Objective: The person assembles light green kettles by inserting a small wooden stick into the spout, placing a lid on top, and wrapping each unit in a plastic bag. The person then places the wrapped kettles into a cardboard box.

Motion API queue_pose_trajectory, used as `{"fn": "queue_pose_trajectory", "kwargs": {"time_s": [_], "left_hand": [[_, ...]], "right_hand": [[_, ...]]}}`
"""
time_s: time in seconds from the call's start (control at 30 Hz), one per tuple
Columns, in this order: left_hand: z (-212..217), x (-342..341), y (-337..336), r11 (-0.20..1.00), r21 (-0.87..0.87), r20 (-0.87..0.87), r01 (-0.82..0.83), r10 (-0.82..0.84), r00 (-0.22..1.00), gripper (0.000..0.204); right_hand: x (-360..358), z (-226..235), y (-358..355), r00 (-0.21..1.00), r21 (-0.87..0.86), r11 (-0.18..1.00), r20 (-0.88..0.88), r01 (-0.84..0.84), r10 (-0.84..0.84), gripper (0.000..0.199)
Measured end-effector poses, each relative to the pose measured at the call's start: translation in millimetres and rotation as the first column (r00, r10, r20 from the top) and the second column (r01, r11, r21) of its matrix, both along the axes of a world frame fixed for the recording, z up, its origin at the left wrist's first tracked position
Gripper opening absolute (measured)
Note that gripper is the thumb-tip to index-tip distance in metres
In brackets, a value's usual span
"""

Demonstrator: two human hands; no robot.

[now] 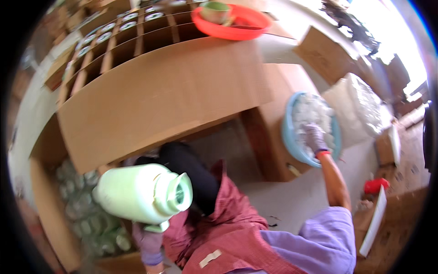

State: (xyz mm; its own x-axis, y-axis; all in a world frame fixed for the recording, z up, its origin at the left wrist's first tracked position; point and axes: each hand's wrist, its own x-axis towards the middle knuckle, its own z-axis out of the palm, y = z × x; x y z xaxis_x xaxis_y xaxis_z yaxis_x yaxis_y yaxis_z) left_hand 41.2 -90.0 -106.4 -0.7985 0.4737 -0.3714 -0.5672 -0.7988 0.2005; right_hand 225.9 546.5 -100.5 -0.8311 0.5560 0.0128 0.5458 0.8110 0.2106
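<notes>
Head view: holding pale green flask [132, 189] at lower L of frame w/ left hand [148, 242], gripped from below near handle [157, 227]; w/ fingers mostly hidden, look prob. closed on it, but can't tell how tightly. Lying near-horiz. along long axis, w/ base toward L edge and mouth [180, 194] toward frame ctr, tipped a touch down to R. Overlapping, in view, R side of open carton [39, 182] full of rounded glassy pcs [82, 205].

Reaching well apart w/ right hand [315, 137] into blue basin [286, 137], R of ctr, w/ fingertips down among white translucent pcs [312, 107]; can't tell how far open or if gripping any (blur, pcs in the way).

Key relation, as judged: from right hand, find flask to L and lower in frame, w/ dark-clothed leg [185, 160] and strip of floor [269, 196] btwn. Nearest to flask: left hand, already on it. To bring right hand to mouth, would need to cross frame R to L, then slightly down.
</notes>
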Motion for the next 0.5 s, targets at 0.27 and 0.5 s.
{"fn": "queue_pose_trajectory", "kwargs": {"time_s": [0.27, 0.5], "left_hand": [[12.3, 13.9, 26.2, 0.982, -0.176, -0.155, -0.066, 0.039, 0.987, 0.038], [-0.7, 26.9, 27.3, 0.989, -0.110, -0.264, -0.104, 0.071, 0.962, 0.045]], "right_hand": [[-130.5, 129.1, -290.1, 0.556, -0.531, 0.238, -0.830, -0.813, 0.044, 0.037], [-166.0, 118.5, -377.1, 0.381, -0.367, 0.191, -0.924, -0.910, 0.038, 0.074]]}}
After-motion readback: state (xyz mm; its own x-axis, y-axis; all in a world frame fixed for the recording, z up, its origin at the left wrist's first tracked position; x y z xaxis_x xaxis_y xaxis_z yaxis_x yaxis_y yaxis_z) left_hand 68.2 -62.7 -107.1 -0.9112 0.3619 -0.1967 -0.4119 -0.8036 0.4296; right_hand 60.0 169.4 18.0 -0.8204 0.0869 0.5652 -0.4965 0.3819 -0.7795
